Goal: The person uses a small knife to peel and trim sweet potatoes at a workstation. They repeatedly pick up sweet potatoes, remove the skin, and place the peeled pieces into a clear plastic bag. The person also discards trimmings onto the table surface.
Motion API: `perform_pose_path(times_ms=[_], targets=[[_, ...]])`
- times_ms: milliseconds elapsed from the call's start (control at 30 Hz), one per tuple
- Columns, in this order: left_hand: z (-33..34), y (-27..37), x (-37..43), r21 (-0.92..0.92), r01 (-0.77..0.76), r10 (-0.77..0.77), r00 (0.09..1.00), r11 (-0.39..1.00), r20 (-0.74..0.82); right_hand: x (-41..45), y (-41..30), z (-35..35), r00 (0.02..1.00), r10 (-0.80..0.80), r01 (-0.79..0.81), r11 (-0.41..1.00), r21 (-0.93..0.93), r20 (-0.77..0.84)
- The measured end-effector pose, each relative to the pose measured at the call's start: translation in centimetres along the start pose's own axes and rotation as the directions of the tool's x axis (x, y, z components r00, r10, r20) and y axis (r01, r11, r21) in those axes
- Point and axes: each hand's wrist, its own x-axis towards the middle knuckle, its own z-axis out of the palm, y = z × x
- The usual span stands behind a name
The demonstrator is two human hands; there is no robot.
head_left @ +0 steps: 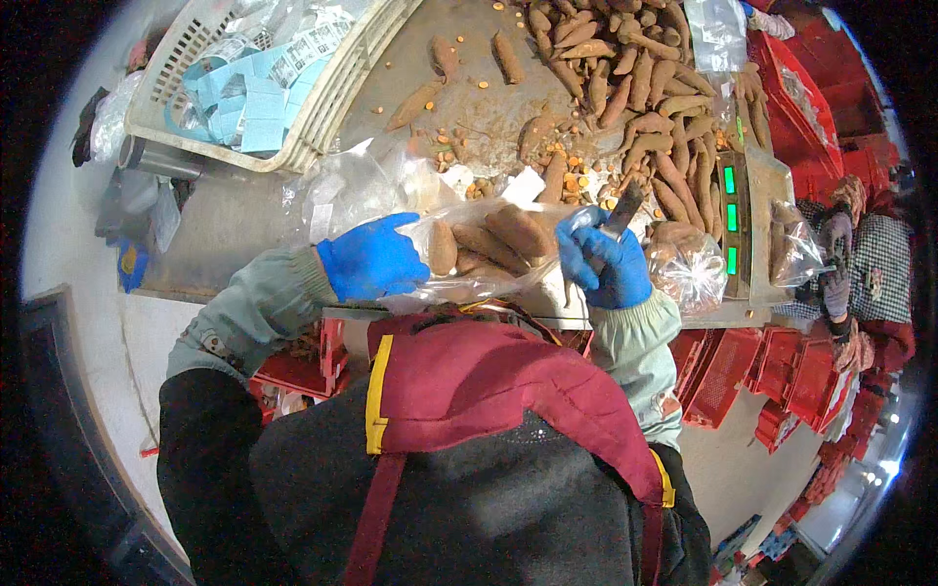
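A clear plastic bag with several brown sweet potatoes [487, 245] inside lies at the table's near edge, between my hands. My left hand [374, 258], in a blue glove, grips the left end of the bag, its index finger stretched out. In my blue-gloved right hand [615, 264] is a short knife [626, 209], its dark, dirty blade angled up and away to the right. That hand is also at the bag's right end; whether it pinches the plastic is hard to tell. White paper scraps and cut orange-fleshed ends [575, 183] lie just beyond the bag.
A large heap of sweet potatoes [637, 73] covers the far right. A white plastic crate [300, 139] with blue labels stands at far left. Right of me are a filled bag [689, 267], green-lit displays [731, 220] and a co-worker's gloved hands [835, 249] at another bag [795, 245].
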Motion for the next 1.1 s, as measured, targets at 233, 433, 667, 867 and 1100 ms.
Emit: perform_pose_path(times_ms=[233,433,667,867,1100], targets=[[-1.3,-0.3,0.1,0.106,0.021,-0.019,1.000,0.994,-0.021,0.4,-3.6,-0.2,0.970,-0.098,0.068,0.988,-0.142,-0.222],[-1.9,0.2,2.4,0.454,0.017,-0.029,0.999,0.891,0.019,-0.7,-1.5,-2.7,1.000,0.014,-0.014,1.000,0.005,-0.023],[0.4,3.3,11.2,0.253,-0.185,0.232,0.957,0.950,-0.173,-1.5,-11.0,-8.1,0.856,-0.344,0.311,0.939,-0.146,-0.385],[3.8,3.0,16.2,-0.038,-0.086,0.065,0.917,0.996,-0.393,-1.2,-12.6,-14.7,0.549,-0.529,0.262,0.844,-0.468,-0.647],[3.8,-0.5,3.7,0.002,0.414,-0.340,0.750,0.910,-0.567,-4.6,-2.3,-19.4,0.443,-0.363,0.237,0.929,-0.283,-0.820]])
